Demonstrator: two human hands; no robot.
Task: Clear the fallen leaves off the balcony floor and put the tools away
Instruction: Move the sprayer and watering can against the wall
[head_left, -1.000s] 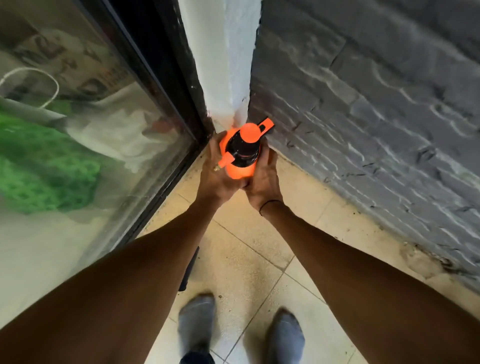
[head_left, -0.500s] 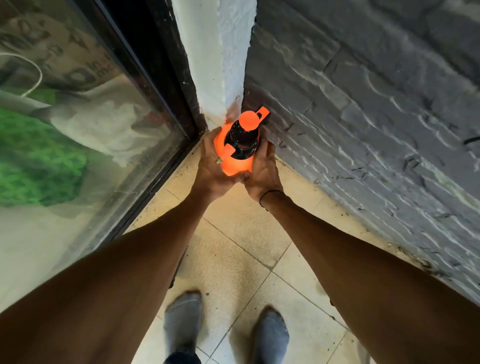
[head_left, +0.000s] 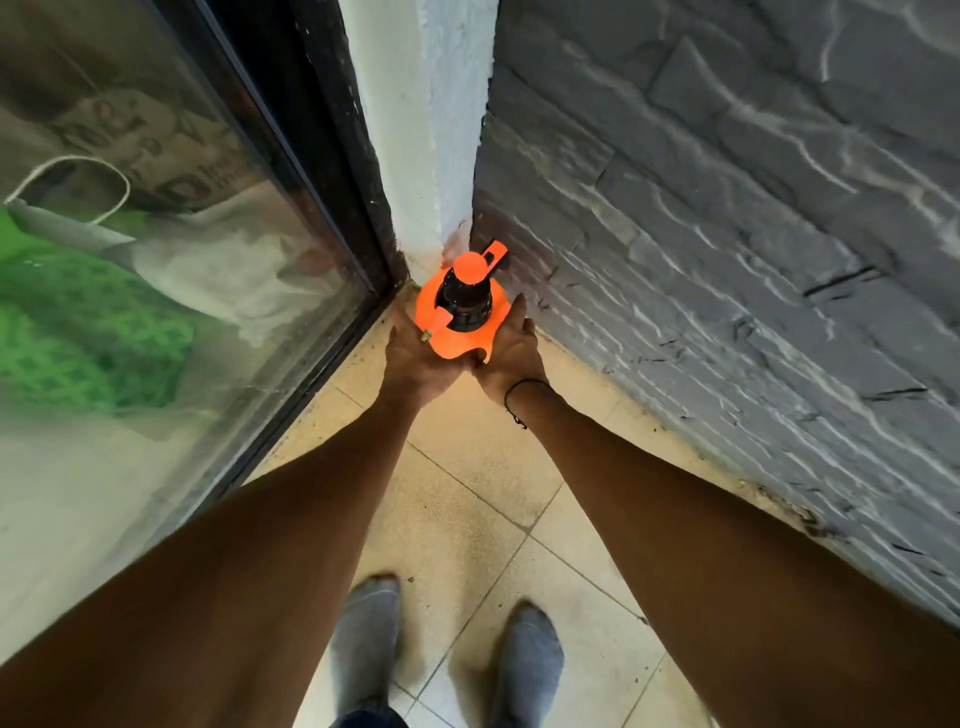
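I have both hands on the orange sprayer (head_left: 457, 325): left hand (head_left: 415, 358) cupped round its left side, right hand (head_left: 511, 353) round its right side, fingers curled against the body. Compared with half a second ago, the sprayer sits lower and deeper in the corner, where the white pillar (head_left: 415, 130) meets the grey wall (head_left: 727, 208), beside the glass door (head_left: 156, 260). My arms reach further down. Floor (head_left: 467, 493) tiles and my socks (head_left: 527, 665) remain below.

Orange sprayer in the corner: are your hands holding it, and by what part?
Yes. Both the left hand and right hand cup the orange sprayer by the sides of its body, not the pump top.
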